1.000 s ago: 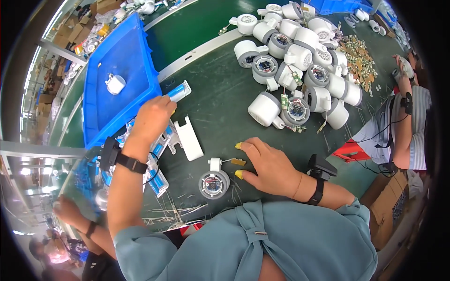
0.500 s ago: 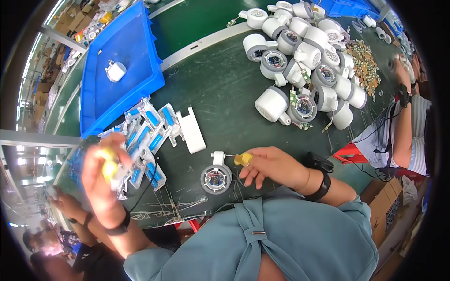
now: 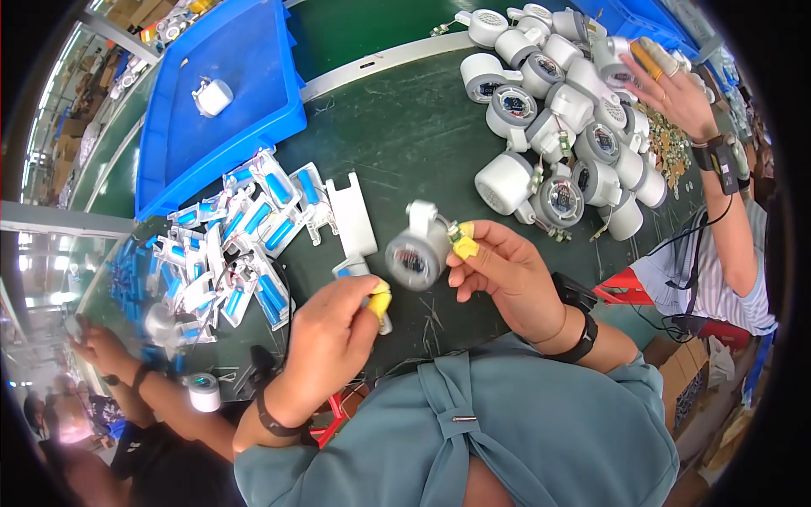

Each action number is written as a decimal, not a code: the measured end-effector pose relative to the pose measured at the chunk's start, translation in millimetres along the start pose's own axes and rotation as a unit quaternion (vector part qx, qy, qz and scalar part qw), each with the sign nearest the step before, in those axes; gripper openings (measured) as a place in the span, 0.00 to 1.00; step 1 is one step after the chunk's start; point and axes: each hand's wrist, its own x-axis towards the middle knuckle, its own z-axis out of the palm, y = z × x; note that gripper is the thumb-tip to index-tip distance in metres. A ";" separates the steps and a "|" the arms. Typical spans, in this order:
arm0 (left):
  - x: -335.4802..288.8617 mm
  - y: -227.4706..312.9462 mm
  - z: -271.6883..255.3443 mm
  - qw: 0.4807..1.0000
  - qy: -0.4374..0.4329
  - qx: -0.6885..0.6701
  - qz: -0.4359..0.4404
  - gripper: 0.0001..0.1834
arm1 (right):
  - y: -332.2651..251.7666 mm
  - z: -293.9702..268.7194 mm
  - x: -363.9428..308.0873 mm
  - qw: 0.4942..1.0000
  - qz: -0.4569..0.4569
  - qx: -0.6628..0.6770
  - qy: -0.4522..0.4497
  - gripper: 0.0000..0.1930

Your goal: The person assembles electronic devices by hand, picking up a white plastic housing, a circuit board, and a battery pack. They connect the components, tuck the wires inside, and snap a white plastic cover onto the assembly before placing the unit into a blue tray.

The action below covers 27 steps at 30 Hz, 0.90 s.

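My right hand (image 3: 511, 275), yellow covers on its fingertips, pinches a small green circuit board (image 3: 455, 236). A thin wire runs from the board to the arm of a white and grey round housing (image 3: 412, 258), slightly blurred, its dark inner electronics showing. My left hand (image 3: 334, 334), also with yellow fingertip covers, is closed around a white plastic battery holder (image 3: 352, 266) with a bit of blue showing; the hand hides most of it. The housing lies between my two hands. Just beyond the left hand is a flat white plastic cover (image 3: 351, 215).
Several battery holders (image 3: 270, 224) with blue cells pile up at left, below a blue tray (image 3: 291, 122) containing one white part (image 3: 214, 98). Many similar housings (image 3: 583, 127) crowd the right side, where a co-worker's hand (image 3: 680, 97) reaches in. Another white housing (image 3: 204, 392) stands near the left neighbour's arm.
My left hand has come from the battery holder pile toward the middle with a holder. The housing has shifted up and right, and the co-worker's hand at right has reached over the housings.
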 end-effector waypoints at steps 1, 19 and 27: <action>1.0 -2.3 6.5 0.998 -0.030 -0.055 -0.019 0.14 | 0.1 -2.1 -0.6 1.000 -0.008 0.005 0.009 0.10; 4.7 -17.4 33.3 0.966 -0.087 -0.230 -0.078 0.13 | 21.6 -5.4 -19.9 0.972 0.014 -0.214 -0.099 0.08; 0.1 -3.6 40.2 0.987 -0.015 -0.156 0.041 0.11 | 16.7 -0.4 -24.6 0.968 0.037 -0.227 -0.104 0.08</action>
